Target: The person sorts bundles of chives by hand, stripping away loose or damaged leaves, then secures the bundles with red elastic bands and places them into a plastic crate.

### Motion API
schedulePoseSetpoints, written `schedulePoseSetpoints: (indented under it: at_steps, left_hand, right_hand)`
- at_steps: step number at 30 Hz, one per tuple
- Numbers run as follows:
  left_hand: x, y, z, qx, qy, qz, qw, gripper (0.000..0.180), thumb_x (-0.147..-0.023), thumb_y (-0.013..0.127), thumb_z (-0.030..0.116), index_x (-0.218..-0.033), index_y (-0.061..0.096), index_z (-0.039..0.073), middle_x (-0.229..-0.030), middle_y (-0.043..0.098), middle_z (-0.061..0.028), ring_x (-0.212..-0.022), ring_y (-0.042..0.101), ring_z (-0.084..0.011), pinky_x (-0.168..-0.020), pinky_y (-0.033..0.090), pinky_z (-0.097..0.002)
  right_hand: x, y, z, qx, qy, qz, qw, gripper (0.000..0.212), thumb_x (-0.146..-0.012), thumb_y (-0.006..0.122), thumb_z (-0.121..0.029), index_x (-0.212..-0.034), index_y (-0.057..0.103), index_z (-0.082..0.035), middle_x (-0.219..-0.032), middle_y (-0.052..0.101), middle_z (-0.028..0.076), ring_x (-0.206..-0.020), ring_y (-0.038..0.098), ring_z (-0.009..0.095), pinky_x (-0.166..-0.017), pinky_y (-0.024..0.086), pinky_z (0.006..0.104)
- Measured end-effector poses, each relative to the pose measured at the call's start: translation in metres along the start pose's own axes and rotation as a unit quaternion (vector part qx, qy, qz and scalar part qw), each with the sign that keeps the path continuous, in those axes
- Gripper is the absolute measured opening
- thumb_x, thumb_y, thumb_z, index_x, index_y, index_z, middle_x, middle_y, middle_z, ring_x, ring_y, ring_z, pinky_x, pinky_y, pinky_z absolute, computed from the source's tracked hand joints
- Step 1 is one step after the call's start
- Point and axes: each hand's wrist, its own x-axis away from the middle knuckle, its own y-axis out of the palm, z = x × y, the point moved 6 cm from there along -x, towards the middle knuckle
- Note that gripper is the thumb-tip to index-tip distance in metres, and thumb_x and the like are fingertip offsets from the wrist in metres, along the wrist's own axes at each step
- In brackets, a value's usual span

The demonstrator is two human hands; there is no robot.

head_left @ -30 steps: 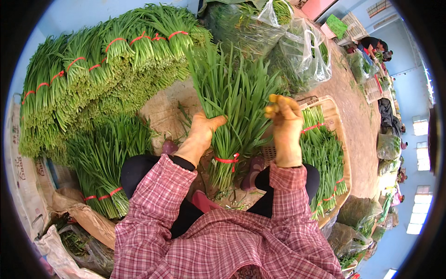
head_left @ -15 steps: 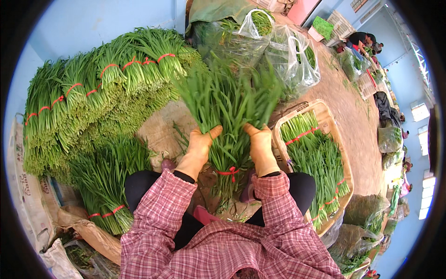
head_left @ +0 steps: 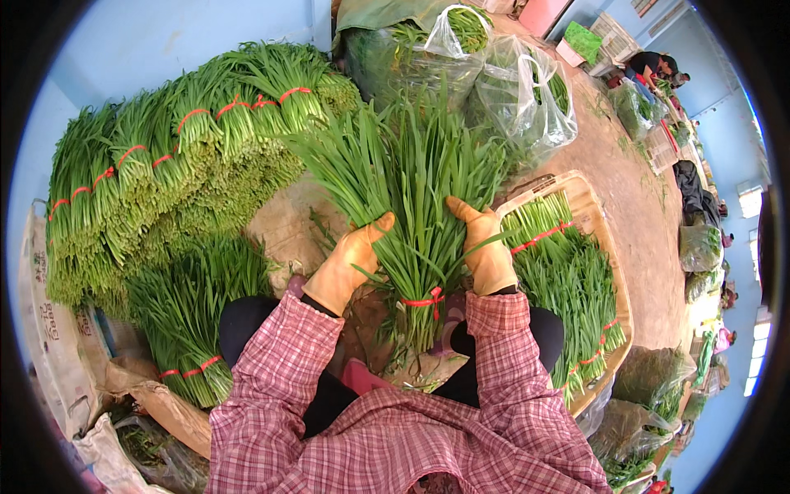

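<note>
Upright between my two hands stands a bundle of long flat-leaved greens point(head_left: 420, 189), its leaves fanned out at the top. A red tie point(head_left: 424, 301) circles its stalks low down, with the stalk ends near the floor. My left hand point(head_left: 350, 257), in a tan glove, grips the bundle's left side with the thumb over the leaves. On the right side, my right hand point(head_left: 483, 247), gloved alike, holds the leaves with its thumb pointing inward. The other fingers of both hands are mostly hidden behind the leaves.
Tied bundles point(head_left: 181, 156) are piled against the blue wall on the left, with another pile point(head_left: 193, 321) nearer me. A tan crate point(head_left: 619, 280) of bundles stands at my right. Clear plastic bags point(head_left: 522, 103) of greens sit ahead. A person point(head_left: 650, 70) bends over farther back.
The leaves, blurred before, are now sharper and spread wider. My hands have moved slightly apart, and the bundle's tie has shifted a little to the right.
</note>
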Motion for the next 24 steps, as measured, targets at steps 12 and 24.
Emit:
schedulePoseSetpoints:
  at_steps: [12,24]
  left_hand:
    - [-0.027,-0.012,0.036,0.181,0.130,0.075,0.972,0.047,-0.086,0.078,0.019,-0.128,0.060,0.009,-0.124,0.065,-0.0049,-0.112,0.061,-0.0292,-0.101,0.049,-0.0540]
    - [-0.005,0.019,0.016,0.099,0.094,-0.063,0.989,0.040,-0.098,0.063,0.019,-0.137,0.054,0.012,-0.129,0.062,-0.0059,-0.116,0.061,-0.0253,-0.095,0.054,-0.0424]
  right_hand:
    - [0.106,-0.010,-0.025,0.138,-0.148,-0.085,0.976,0.025,-0.091,0.072,-0.009,-0.112,0.068,0.004,-0.097,0.073,0.009,-0.084,0.069,0.014,-0.076,0.055,0.0248]
    - [0.038,0.140,-0.071,0.306,-0.413,-0.176,0.840,0.038,-0.095,0.060,0.002,-0.131,0.062,-0.006,-0.114,0.071,0.005,-0.071,0.056,0.006,-0.066,0.049,0.0221]
